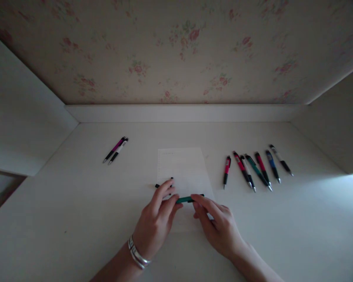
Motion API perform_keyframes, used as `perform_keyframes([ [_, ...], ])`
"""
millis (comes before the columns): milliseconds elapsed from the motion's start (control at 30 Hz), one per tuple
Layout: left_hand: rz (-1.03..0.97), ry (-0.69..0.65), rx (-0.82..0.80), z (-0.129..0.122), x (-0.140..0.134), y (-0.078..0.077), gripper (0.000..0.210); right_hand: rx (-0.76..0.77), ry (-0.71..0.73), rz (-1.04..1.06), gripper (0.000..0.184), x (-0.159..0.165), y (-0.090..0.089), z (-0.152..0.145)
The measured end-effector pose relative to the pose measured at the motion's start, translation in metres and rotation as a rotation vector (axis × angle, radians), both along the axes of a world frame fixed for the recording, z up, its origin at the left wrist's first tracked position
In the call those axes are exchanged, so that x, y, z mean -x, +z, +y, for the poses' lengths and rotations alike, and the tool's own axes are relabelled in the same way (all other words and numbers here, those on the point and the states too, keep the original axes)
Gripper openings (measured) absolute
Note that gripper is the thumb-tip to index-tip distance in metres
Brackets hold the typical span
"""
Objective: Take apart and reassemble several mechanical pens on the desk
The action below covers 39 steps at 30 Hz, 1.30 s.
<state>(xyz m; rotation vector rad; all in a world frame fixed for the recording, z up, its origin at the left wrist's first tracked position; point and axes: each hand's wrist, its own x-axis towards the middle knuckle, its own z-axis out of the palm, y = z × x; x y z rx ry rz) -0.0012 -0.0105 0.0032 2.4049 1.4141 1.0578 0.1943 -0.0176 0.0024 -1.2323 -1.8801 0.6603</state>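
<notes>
In the head view, I see a slim green pen barrel [183, 199], black at its right end, held nearly crosswise over white paper [186, 169]; the left hand [155, 220] and right hand [219, 227] pinch its opposite ends.

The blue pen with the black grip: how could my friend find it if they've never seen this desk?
On the white desk below the flowery wallpaper, look right of the white paper sheet to the row of seven pens. Between a red-and-black pen and a white-and-black pen lies the blue pen with the black grip. Only this one has a blue upper barrel.
</notes>
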Motion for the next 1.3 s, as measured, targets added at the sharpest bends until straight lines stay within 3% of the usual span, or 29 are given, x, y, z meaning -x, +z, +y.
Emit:
perform_keyframes([
  [433,0.04,-0.058,0.011,0.0,0.002,0.003,0.016,-0.019,0.039,0.007,0.026,0.001,0.001,-0.001],
  [667,-0.021,-0.095,0.042,0.001,0.0,0.001,0.025,-0.053,0.097,-0.017,0.039,0.001,0.0,-0.001],
  [800,-0.231,-0.064,0.17,0.003,-0.001,0.01,0.02,-0.067,0.139,0.092,0.054,0.005,-0.005,-0.008],
  [867,-0.353,-0.02,0.298,0.004,0.0,0.019,0.018,0.041,0.054,0.207,0.053,0.011,-0.003,-0.012],
  [933,-0.503,0.026,0.471,0.005,0.003,0.028,0.016,0.167,-0.051,0.269,0.041,0.018,0.004,-0.013],
  [1000,-0.718,0.071,0.64,0.004,0.004,0.033,0.017,0.244,0.041,0.185,0.029,0.025,0.013,-0.012],
  [1133,-1.202,0.147,0.896,0.002,0.002,0.034,0.023,0.242,0.237,0.138,0.019,0.035,0.028,-0.008],
  [1200,-1.353,0.162,0.948,0.003,-0.002,0.032,0.023,0.267,0.268,0.14,0.014,0.037,0.03,-0.008],
  [1300,-1.457,0.135,1.044,0.003,-0.01,0.03,0.024,0.308,0.245,0.167,0.024,0.037,0.028,-0.01],
])
